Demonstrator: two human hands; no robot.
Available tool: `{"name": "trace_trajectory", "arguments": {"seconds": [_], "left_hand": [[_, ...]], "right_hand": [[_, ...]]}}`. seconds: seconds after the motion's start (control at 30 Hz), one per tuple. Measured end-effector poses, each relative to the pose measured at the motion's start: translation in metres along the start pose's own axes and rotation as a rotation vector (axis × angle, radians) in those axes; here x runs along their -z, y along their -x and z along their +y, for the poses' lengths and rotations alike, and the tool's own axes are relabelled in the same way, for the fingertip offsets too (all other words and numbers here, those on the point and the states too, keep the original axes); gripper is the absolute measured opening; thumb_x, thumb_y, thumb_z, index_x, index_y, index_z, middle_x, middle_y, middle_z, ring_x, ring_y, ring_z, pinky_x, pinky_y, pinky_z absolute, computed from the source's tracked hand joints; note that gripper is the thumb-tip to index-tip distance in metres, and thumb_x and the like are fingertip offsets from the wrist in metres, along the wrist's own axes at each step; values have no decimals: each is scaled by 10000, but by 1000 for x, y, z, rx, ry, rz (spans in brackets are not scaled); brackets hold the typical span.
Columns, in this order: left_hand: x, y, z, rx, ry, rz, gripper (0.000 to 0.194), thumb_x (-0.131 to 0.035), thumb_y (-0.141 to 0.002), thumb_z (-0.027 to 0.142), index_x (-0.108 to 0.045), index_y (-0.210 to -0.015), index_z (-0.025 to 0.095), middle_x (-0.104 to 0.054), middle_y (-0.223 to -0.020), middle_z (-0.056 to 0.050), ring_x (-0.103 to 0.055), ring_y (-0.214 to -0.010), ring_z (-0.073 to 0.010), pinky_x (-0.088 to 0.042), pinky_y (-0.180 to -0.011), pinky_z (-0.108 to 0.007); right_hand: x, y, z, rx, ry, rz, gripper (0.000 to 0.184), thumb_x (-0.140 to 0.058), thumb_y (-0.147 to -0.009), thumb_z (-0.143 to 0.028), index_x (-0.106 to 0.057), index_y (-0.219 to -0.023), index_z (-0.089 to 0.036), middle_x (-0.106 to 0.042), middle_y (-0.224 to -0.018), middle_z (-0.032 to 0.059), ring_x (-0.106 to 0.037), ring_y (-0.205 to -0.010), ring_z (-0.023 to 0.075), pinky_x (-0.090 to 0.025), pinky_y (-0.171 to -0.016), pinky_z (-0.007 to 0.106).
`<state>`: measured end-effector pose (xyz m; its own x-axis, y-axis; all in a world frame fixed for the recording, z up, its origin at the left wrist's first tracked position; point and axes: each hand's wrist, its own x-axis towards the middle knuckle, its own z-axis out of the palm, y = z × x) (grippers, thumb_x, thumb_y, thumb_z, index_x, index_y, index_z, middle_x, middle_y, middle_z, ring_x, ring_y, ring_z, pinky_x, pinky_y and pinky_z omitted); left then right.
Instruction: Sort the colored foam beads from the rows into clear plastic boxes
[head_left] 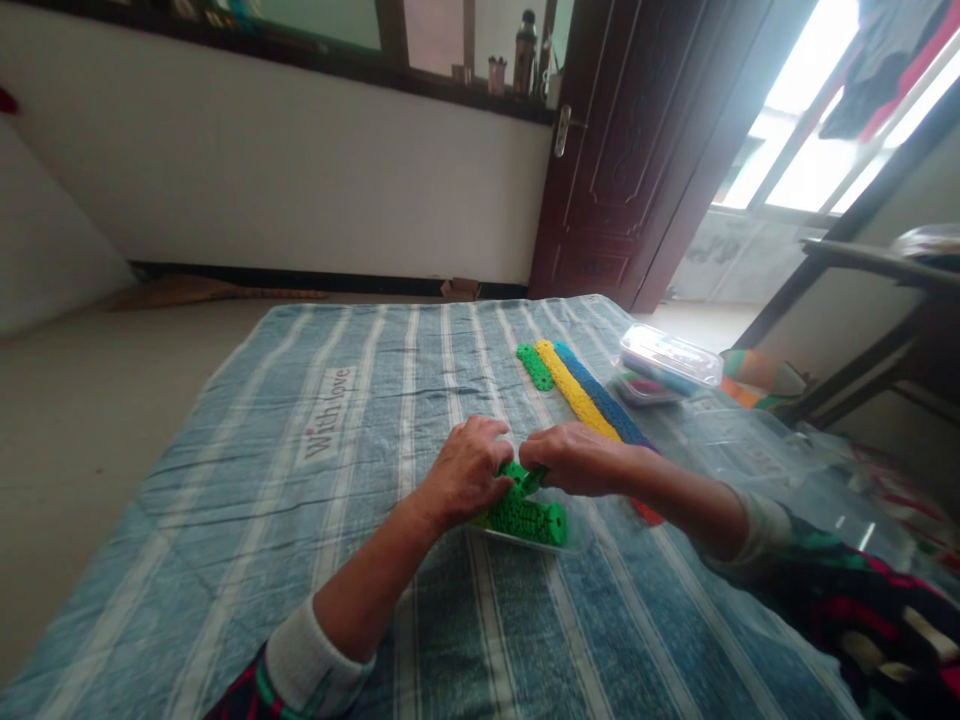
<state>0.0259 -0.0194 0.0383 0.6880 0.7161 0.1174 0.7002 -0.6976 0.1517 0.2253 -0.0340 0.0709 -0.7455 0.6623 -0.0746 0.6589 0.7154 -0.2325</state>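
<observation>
My left hand (pixel 466 472) and my right hand (pixel 576 458) meet over a clear shallow tray (pixel 577 543) heaped with green plastic building pieces (pixel 529 520). Both hands have their fingers pinched on small green pieces (pixel 523 477) held between them above the tray. Behind my right hand, three rows of joined pieces lie on the cloth: a short green strip (pixel 535 366), a long yellow strip (pixel 574 390) and a long blue strip (pixel 604 402). A red bit (pixel 647 512) shows under my right wrist.
A blue striped cloth (pixel 337 480) printed "With love" covers the surface. A clear lidded box (pixel 667 360) with coloured pieces sits at the far right, a clear plastic bag (pixel 757 455) beside it. A dark door and white wall stand behind.
</observation>
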Motion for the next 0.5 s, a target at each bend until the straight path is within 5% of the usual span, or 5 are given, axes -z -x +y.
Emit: {"name": "trace_trajectory", "arguments": {"seconds": [0.17,0.5], "left_hand": [[0,1,0,-6,7,3,250,-697,-772,215,-730,-1013,156,-643,-1204,-133,-540,-1169,-327,-462,-1004,-464],[2,2,-8,-46,179,20,218,-698,-705,193,-742,-918,174,-628,-1258,-109,-547,-1208,-296,-431,-1071,-416]], "right_hand": [[-15,-6,-7,-55,98,3,261,-540,-838,-44,-632,-1050,-163,-649,-866,39,-502,-670,121,-240,-561,257],[-34,0,-5,-56,135,115,290,-429,-902,-60,-628,-1086,-164,-607,-908,43,-412,-593,102,-198,-521,267]]}}
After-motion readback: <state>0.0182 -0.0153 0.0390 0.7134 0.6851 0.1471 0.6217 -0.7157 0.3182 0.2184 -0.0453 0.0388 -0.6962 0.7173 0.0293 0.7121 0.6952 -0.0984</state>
